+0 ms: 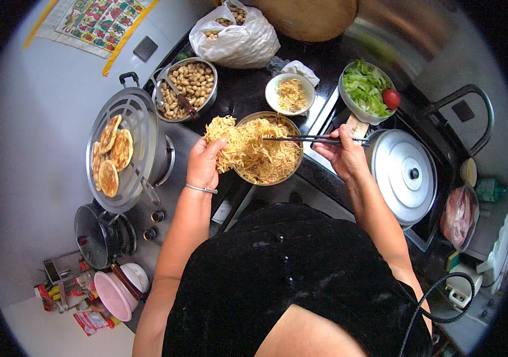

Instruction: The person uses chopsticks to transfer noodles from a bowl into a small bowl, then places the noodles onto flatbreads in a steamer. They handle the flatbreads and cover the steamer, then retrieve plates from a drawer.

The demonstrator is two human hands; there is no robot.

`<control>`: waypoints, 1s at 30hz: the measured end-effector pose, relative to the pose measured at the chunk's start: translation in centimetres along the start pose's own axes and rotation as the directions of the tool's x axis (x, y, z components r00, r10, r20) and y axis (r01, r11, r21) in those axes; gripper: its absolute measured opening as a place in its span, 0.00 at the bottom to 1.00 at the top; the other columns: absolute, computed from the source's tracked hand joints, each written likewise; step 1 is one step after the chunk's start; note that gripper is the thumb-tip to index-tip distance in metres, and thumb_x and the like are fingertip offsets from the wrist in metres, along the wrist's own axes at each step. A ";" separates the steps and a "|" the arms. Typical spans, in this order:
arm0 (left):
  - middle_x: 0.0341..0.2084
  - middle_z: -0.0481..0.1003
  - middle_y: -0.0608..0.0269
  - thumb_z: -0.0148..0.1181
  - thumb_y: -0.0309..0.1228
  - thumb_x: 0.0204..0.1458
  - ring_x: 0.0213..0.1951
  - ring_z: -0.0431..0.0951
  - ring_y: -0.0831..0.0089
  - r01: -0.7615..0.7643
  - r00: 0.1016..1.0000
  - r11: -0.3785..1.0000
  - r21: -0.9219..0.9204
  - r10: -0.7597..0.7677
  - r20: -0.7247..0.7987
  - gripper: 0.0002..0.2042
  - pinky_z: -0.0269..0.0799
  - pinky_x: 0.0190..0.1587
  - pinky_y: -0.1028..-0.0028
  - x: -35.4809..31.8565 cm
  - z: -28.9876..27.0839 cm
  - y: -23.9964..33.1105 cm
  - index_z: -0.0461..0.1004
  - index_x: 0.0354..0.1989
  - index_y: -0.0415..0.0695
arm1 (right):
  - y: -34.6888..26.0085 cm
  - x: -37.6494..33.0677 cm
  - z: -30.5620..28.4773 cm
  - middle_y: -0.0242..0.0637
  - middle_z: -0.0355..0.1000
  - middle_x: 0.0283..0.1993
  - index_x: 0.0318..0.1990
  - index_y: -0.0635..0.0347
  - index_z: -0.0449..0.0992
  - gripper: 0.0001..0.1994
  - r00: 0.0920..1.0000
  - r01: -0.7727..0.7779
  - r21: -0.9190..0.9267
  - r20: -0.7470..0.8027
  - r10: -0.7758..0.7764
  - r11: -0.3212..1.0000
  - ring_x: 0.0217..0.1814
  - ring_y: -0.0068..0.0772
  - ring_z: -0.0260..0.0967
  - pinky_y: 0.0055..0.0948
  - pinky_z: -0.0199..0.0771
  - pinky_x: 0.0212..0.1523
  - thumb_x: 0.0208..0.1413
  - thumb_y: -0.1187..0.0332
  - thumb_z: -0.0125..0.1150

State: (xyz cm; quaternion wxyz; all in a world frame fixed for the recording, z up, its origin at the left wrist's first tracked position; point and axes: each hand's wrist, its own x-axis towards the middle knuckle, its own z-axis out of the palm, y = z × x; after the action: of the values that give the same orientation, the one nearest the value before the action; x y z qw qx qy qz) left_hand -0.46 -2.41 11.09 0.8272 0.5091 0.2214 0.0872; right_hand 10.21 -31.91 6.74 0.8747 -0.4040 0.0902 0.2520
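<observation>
My left hand (204, 163) is closed on a thick heap of yellow noodles (221, 140), its thumb over the near side; whether a bowl is under the heap is hidden. Right beside it stands a round metal bowl (295, 173) full of more noodles with small reddish bits. A pair of black chopsticks (307, 138) is gripped in my right hand (346, 156), pointing left, the tips among noodles lifted over the metal bowl. Just beyond is a small white bowl (270, 95) with a portion of noodles (292, 95).
Ahead lie a metal bowl of peanuts (191, 83) and a white plastic bag (236, 44). At right are a bowl of lettuce (364, 89) with a tomato (391, 99) and a lidded pot (405, 178). Flatbreads (122, 149) rest on a rack at left, near a black pan (93, 235).
</observation>
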 end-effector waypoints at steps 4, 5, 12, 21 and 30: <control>0.38 0.75 0.60 0.56 0.24 0.50 0.39 0.76 0.73 0.001 1.000 1.000 -0.018 -0.001 0.015 0.13 0.71 0.44 0.74 0.0 -0.1 0.4 0.69 0.44 0.36 | 0.3 0.4 0.2 0.51 0.71 0.34 0.33 0.62 0.67 0.16 0.999 0.052 -0.129 0.005 -0.052 0.990 0.34 0.47 0.74 0.36 0.80 0.34 0.59 0.55 0.49; 0.39 0.75 0.60 0.55 0.24 0.50 0.39 0.76 0.73 -0.006 1.000 1.000 -0.019 0.006 0.012 0.13 0.71 0.44 0.74 -0.1 0.0 0.5 0.69 0.44 0.36 | -0.1 0.3 0.6 0.51 0.71 0.34 0.33 0.62 0.67 0.16 0.998 0.058 -0.115 0.018 -0.056 0.992 0.35 0.47 0.74 0.36 0.80 0.34 0.59 0.55 0.49; 0.39 0.74 0.59 0.55 0.24 0.51 0.40 0.76 0.72 -0.007 1.000 1.000 -0.024 0.007 -0.003 0.13 0.71 0.44 0.74 -0.3 0.0 0.8 0.68 0.45 0.35 | -1.8 -0.1 2.0 0.50 0.71 0.34 0.33 0.61 0.67 0.16 0.988 0.114 -0.133 0.120 -0.099 0.984 0.36 0.46 0.75 0.35 0.80 0.34 0.60 0.56 0.47; 0.38 0.75 0.60 0.55 0.24 0.51 0.39 0.76 0.73 0.013 1.000 1.000 0.000 -0.013 -0.010 0.11 0.71 0.44 0.74 -0.2 -0.4 0.0 0.69 0.43 0.36 | 1.0 0.9 2.0 0.33 0.70 0.28 0.32 0.62 0.72 0.10 0.982 0.155 -0.664 0.186 -0.039 0.732 0.30 0.25 0.71 0.24 0.77 0.29 0.59 0.65 0.50; 0.38 0.75 0.60 0.56 0.25 0.51 0.39 0.75 0.74 0.011 1.000 1.000 0.007 -0.011 0.003 0.12 0.70 0.45 0.75 -0.3 -0.4 -0.5 0.70 0.43 0.36 | 3.3 2.9 -0.7 0.47 0.71 0.31 0.33 0.60 0.66 0.14 0.999 0.015 -0.201 -0.039 -0.024 0.979 0.31 0.41 0.74 0.33 0.79 0.33 0.60 0.57 0.47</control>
State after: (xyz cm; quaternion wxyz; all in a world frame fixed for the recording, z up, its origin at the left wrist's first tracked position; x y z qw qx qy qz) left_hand -0.90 -2.43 10.62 0.8262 0.5108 0.2232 0.0811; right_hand 11.06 -29.53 3.04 0.8299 -0.4962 0.0784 0.2427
